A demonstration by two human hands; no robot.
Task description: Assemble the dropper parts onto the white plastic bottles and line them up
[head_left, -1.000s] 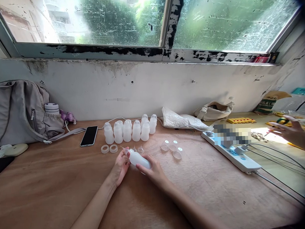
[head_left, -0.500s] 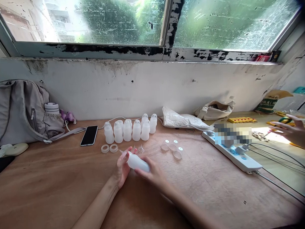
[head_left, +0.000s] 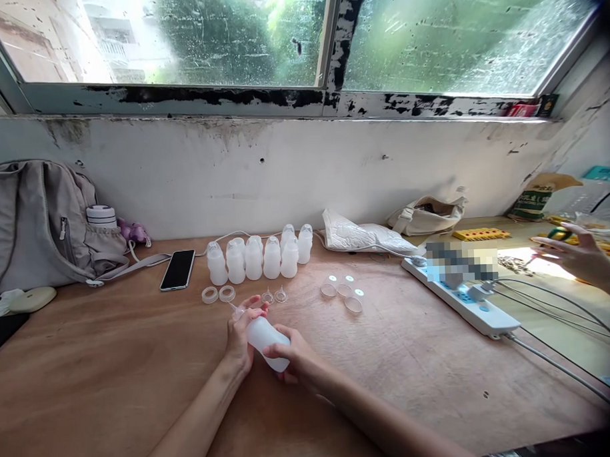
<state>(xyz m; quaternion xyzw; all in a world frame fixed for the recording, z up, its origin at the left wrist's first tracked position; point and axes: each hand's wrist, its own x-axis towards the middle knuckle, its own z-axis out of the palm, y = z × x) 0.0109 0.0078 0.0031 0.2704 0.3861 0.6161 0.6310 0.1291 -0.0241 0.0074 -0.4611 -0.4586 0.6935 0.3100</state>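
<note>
So we've got the frosted bottle (head_left: 267,340) tilted over the table (head_left: 104,369), left hand (head_left: 241,337) wrapped round its neck end, right hand (head_left: 296,355) clamped on its lower body; can't tell what's inside. Capped bottles (head_left: 272,257) stand behind. Green-brown bag (head_left: 534,200): lettering unreadable. Open wood leftward; a power strip (head_left: 461,296) borders the right.

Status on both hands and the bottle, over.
Left hand at top end of bottle; right hand gripping its base end. Bottle tilted. Two clear nipple pieces just beyond left hand.

The held bottle (head_left: 267,338) has shifted nearer and leftward, leaving the left loose teat (head_left: 267,298) less hidden.
</note>
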